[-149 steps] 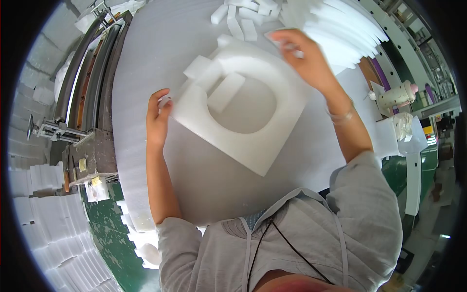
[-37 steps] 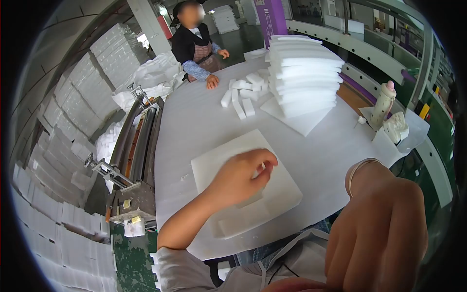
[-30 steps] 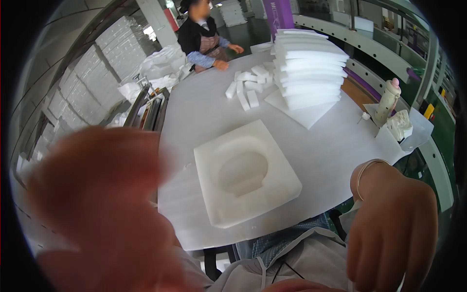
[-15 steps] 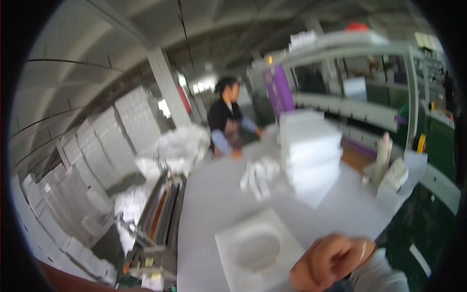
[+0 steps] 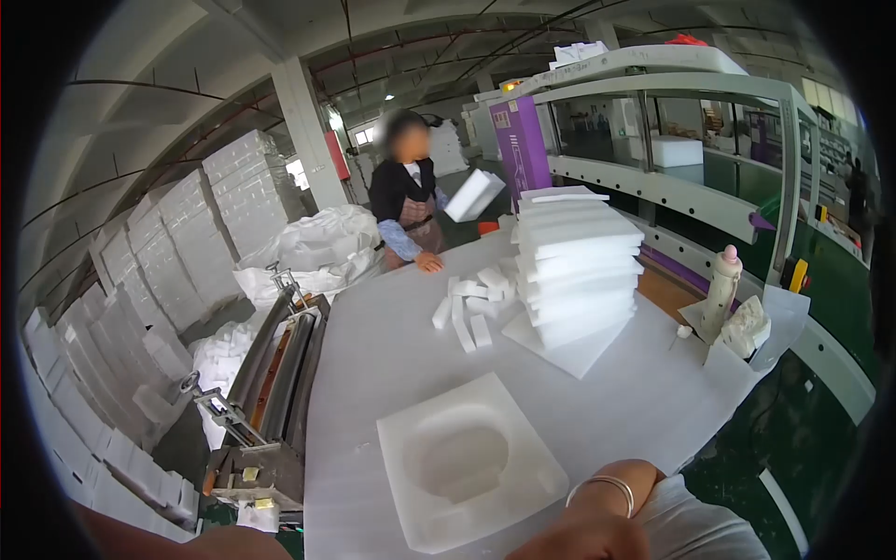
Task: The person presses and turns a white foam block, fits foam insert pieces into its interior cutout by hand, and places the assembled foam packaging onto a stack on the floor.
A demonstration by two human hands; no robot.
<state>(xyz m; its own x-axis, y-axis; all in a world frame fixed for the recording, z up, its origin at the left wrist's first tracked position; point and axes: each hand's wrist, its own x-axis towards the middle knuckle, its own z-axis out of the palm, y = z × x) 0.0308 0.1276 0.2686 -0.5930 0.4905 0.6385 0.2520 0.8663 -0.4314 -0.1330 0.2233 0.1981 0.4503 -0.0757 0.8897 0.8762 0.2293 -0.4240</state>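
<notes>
A square white foam sheet (image 5: 537, 457) with a large oval recess lies on the grey-topped table (image 5: 359, 373) in front of me. My right hand (image 5: 588, 541), with a bracelet at the wrist, is low at the bottom edge, just beyond the sheet's near right corner. Its fingers are cut off by the frame, so their grip is hidden. At the lower left edge only a dark, blurred bit of skin shows, probably my left arm; the left hand itself is out of sight.
Several small foam strips (image 5: 462, 322) lie beside a tall stack of foam sheets (image 5: 574, 271). Across the table stands a co-worker (image 5: 406, 201) with a white foam block (image 5: 474, 194). A roller machine (image 5: 271, 392) borders the left; a bottle (image 5: 721, 294) stands at right.
My right hand has dropped toward the bottom edge, where its curled fingers no longer show. The co-worker has a raised foam block now. The foam sheet appears lower and further left in view.
</notes>
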